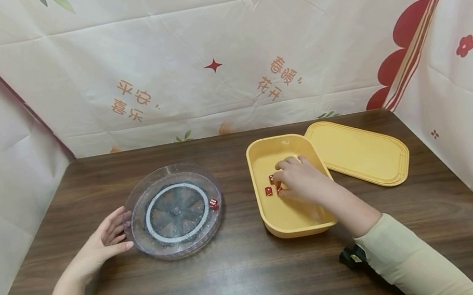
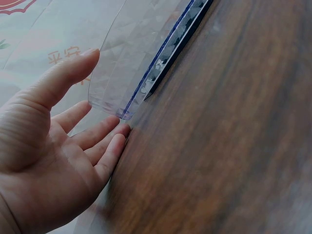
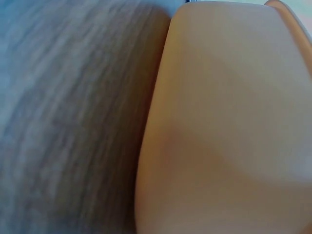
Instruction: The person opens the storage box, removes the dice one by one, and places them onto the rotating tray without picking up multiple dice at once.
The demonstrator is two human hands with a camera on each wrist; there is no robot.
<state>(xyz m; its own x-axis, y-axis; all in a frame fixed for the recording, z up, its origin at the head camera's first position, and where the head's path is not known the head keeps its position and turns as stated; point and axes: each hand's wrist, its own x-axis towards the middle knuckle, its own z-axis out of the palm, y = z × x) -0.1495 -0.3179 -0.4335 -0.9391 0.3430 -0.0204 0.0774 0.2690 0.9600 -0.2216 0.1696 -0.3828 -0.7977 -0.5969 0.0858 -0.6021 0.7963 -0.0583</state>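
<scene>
A clear round plastic dish (image 1: 179, 252) with a dark, white-ringed base stands on the left half of the table. One red die (image 1: 214, 204) lies at its right side. My left hand (image 1: 103, 239) is at the dish's left edge, fingers relaxed and thumb apart; the left wrist view shows this hand (image 2: 58, 141) with fingertips close to the clear wall (image 2: 126, 58). My right hand (image 1: 301, 181) reaches down into a yellow box (image 1: 301, 232). Red dice (image 1: 268, 191) lie inside, one partly hidden at its fingertips; whether it is pinched cannot be seen.
A yellow lid (image 1: 361, 152) lies right of the box, touching or close to its rim. Brown wooden table (image 1: 223, 287) surrounds the things, with a printed white cloth (image 1: 207, 36) behind. The box's outer wall (image 3: 219, 107) fills much of the right wrist view.
</scene>
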